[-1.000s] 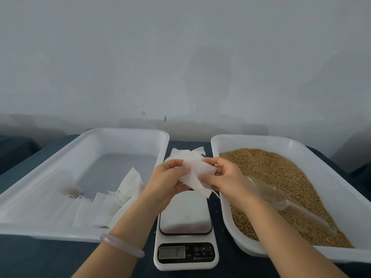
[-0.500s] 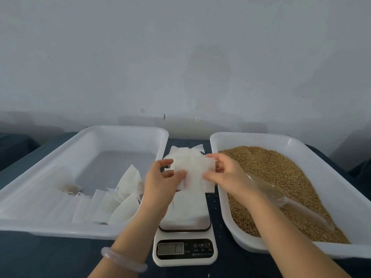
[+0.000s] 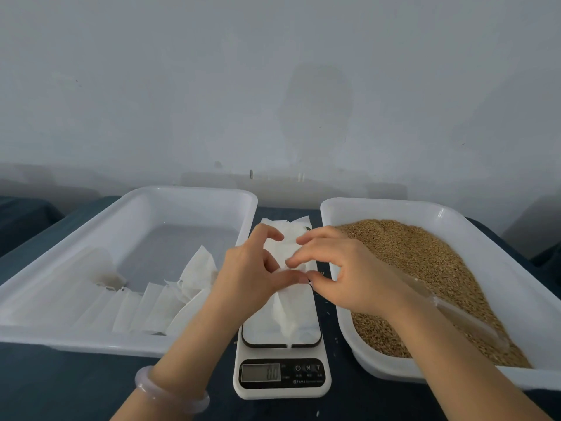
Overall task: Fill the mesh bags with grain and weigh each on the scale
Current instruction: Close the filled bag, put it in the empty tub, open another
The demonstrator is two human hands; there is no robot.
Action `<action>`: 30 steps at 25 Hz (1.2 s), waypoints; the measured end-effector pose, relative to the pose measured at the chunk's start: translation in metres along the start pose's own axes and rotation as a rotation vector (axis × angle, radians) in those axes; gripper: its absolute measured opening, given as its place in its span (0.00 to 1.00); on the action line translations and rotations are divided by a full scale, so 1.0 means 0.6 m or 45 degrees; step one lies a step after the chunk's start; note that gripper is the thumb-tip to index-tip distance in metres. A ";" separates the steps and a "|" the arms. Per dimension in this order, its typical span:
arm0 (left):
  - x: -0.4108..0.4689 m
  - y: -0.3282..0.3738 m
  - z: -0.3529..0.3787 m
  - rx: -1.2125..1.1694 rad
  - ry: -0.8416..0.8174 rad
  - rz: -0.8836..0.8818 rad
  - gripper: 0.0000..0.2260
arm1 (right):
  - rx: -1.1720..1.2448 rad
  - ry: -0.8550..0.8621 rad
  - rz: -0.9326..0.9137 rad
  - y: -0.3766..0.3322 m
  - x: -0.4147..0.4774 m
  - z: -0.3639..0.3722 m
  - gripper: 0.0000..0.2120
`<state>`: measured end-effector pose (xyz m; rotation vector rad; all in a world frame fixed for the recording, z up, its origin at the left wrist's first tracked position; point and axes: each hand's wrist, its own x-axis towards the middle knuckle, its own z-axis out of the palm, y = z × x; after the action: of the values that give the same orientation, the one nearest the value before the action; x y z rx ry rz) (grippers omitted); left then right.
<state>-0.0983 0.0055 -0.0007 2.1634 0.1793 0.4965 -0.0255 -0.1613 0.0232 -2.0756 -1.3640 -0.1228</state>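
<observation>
A white empty mesh bag (image 3: 283, 314) hangs over the platform of the white digital scale (image 3: 309, 335), its lower end touching the platform. My left hand (image 3: 249, 275) pinches the bag's top between thumb and forefinger. My right hand (image 3: 349, 268) faces it with curled fingertips and thumb on the same top edge. The white tray on the right (image 3: 491, 256) is heaped with brown grain (image 3: 419, 256), and a clear plastic scoop (image 3: 455, 311) lies in it, partly behind my right forearm. The scale's display (image 3: 261, 373) is lit; I cannot read it.
A large white tray (image 3: 136, 205) on the left holds several flat white bags (image 3: 145, 308) along its near side. More white bags (image 3: 288, 224) are stacked behind the scale between the trays. Everything stands on a dark blue cloth (image 3: 76, 384); a grey wall rises close behind.
The bag was held flat and raised between both hands; now it is lower, hanging down onto the scale platform, with both hands' fingertips drawn together at its top.
</observation>
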 end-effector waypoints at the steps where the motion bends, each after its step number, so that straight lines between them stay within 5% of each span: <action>1: 0.001 0.000 -0.003 0.015 -0.052 0.014 0.23 | -0.059 -0.026 -0.026 0.000 -0.001 -0.001 0.15; 6: 0.006 0.005 -0.015 -0.060 -0.236 0.060 0.25 | -0.245 -0.084 -0.114 0.000 -0.002 -0.003 0.06; 11: -0.021 0.001 -0.016 -0.325 -0.253 -0.001 0.32 | -0.077 0.114 0.035 0.008 -0.009 -0.004 0.01; 14: -0.044 0.001 -0.004 -0.195 -0.264 -0.093 0.37 | -0.008 0.197 0.163 0.014 -0.013 0.000 0.04; 18: -0.058 0.005 0.023 -0.073 -0.212 -0.068 0.14 | 0.028 0.241 0.252 0.016 -0.014 0.003 0.05; 30: -0.047 -0.006 0.029 -0.206 -0.129 -0.158 0.18 | -0.011 0.174 0.296 0.016 -0.024 0.014 0.07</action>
<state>-0.1167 -0.0135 -0.0208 2.0001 0.2083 0.3187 -0.0263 -0.1701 0.0064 -2.1734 -1.0359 -0.1682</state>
